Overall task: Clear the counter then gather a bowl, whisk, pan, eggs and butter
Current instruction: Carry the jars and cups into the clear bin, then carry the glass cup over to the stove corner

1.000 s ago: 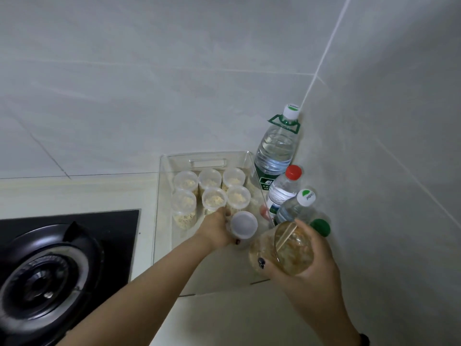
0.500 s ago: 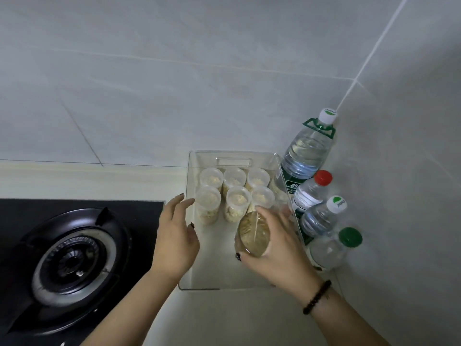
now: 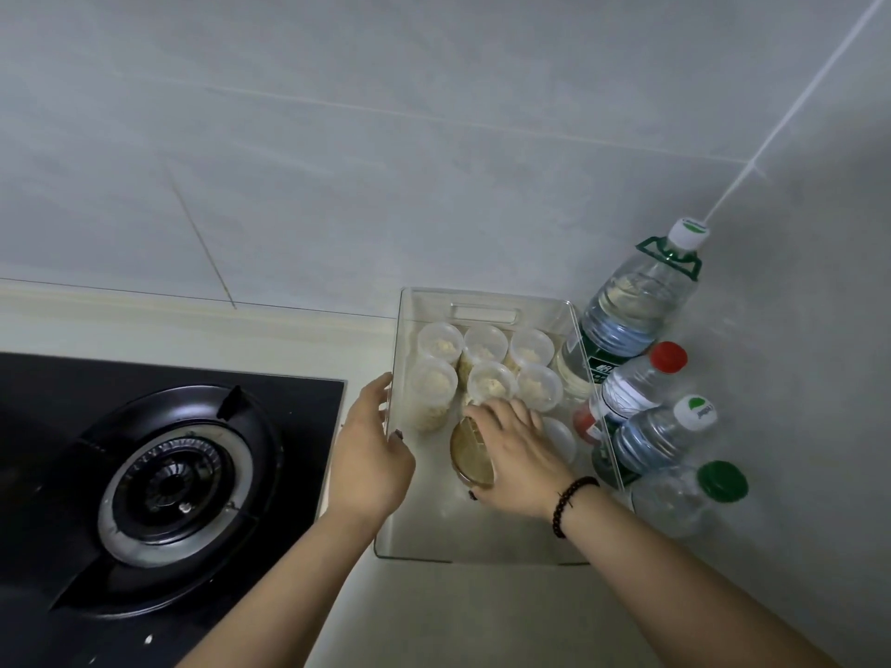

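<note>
At the far left, a black gas stove (image 3: 159,479) with a round burner is set into the pale tabletop (image 3: 463,614). To its right, the left hand (image 3: 369,455) is seen at the left wall of a clear plastic bin (image 3: 393,527); the fingers are laid on the outer side of the rim and the thumb is on the inner side, so the wall is pinched in a loose grip. Inside the bin, at the far end, six small lidded cups (image 3: 492,380) with pale crumbs are arranged in two rows. Just nearer than these, a jar (image 3: 470,458) with brownish contents is held inside the bin by the right hand (image 3: 518,458), whose fingers are curled over it from above. A dark bead bracelet (image 3: 571,503) is worn on the right wrist. To the right of the bin, four plastic bottles (image 3: 636,311) are lined along the tiled wall in the corner. No bowl, whisk, pan, eggs or butter can be seen.
</note>
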`<state>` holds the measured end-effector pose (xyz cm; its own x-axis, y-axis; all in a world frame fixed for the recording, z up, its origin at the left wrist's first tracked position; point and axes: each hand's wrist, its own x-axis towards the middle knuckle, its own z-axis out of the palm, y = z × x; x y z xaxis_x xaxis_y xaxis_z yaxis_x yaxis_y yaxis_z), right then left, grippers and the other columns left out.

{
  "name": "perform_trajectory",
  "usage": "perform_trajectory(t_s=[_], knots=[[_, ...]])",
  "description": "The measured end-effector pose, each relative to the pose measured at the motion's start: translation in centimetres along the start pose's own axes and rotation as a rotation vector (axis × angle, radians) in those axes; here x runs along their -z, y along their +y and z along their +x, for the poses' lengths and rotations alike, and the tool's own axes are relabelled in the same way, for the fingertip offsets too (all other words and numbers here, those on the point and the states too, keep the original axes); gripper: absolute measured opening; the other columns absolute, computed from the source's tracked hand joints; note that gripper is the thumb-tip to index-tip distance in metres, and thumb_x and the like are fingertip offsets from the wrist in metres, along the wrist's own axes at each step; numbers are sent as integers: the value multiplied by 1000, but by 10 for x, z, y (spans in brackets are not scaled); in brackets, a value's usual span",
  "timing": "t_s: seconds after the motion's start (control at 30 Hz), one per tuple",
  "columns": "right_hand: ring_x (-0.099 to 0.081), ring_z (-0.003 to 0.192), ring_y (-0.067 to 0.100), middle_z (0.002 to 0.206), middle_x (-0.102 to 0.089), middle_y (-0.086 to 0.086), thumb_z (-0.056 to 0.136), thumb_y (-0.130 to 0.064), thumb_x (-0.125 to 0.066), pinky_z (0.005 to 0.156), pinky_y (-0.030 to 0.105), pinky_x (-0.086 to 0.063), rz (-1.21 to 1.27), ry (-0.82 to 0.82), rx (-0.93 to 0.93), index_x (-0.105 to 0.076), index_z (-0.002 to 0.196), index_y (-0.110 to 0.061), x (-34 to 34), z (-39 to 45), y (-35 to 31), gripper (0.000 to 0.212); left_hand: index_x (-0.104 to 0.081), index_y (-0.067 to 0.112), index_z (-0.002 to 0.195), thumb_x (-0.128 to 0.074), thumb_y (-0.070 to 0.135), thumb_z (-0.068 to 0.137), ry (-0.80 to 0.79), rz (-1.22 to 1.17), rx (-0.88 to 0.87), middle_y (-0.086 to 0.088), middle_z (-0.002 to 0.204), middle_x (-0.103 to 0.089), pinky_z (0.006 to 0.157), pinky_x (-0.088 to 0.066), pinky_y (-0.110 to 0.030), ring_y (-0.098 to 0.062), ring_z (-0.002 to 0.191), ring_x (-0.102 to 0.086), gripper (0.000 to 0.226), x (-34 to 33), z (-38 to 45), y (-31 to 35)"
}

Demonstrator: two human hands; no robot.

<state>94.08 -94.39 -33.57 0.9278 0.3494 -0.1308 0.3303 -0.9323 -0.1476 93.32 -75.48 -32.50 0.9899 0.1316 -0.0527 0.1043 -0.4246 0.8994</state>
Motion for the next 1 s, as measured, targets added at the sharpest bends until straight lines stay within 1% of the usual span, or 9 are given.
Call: perform_trajectory(t_s=[0.13,0.3,0.47,0.5,0.57,0.63,0.77,0.9,1.0], knots=[[-27,127,20,137,-30,-3,69,-48,-72,110,32,-20,12,-1,-30,-25,143,-26,-10,-3,1,90,-42,28,139,-48,-8,83,-6,10,3,15,121,-51,78,-36,-8,-4,104,-55,66,-1,1,0],[-27,129,20,139,-28,-3,71,-51,-69,113,34,-19,1,9,-56,-23,145,-27,-8,-3,0,90,-41,29,139,-47,-8,83,-8,15,4,13,123,-52,82,-39,-16,-6,104,-55,67,0,1,1],[-25,134,18,143,-23,-3,74,-44,-73,114,30,-21,97,32,-82,-26,145,-26,4,-15,-9,88,-40,25,142,-46,-8,85,-28,28,3,8,125,-52,78,-36,-9,-5,104,-49,66,3,-3,6],[-26,135,17,144,-23,-4,74,-40,-74,114,29,-24,160,63,-102,-28,144,-26,9,-21,-12,85,-39,24,143,-47,-7,85,-34,31,6,6,127,-52,81,-36,-8,-6,106,-49,66,5,-4,7],[-30,133,13,143,-23,-6,77,-33,-74,111,24,-30,302,123,-149,-32,141,-25,20,-35,-18,77,-36,21,146,-49,-5,87,-56,40,2,-2,135,-52,93,-36,-16,-13,117,-50,66,7,-9,9],[-38,128,9,140,-26,-9,81,-30,-71,107,23,-39,408,179,-184,-38,138,-25,31,-51,-25,67,-34,19,147,-53,-1,88,-79,31,3,-4,140,-49,97,-35,-20,-18,125,-49,65,11,-21,12],[-47,112,-1,128,-34,-17,85,-26,-67,98,19,-44,539,262,-163,-51,126,-28,48,-86,-39,44,-44,17,141,-56,1,88,-80,-44,35,5,133,-51,94,-40,-22,-14,117,-53,56,24,-58,16],[-54,104,0,122,-40,-20,85,-20,-67,86,12,-47,661,313,-116,-57,112,-34,52,-108,-60,32,-51,18,135,-59,6,89,-54,-79,72,7,130,-56,95,-48,-29,-9,110,-56,48,42,-90,8],[-59,99,1,120,-46,-21,84,-12,-68,82,8,-45,769,347,-72,-62,106,-29,48,-116,-79,29,-57,22,125,-60,7,90,-34,-73,89,6,124,-58,86,-46,-16,-3,106,-58,39,57,-107,-1]])
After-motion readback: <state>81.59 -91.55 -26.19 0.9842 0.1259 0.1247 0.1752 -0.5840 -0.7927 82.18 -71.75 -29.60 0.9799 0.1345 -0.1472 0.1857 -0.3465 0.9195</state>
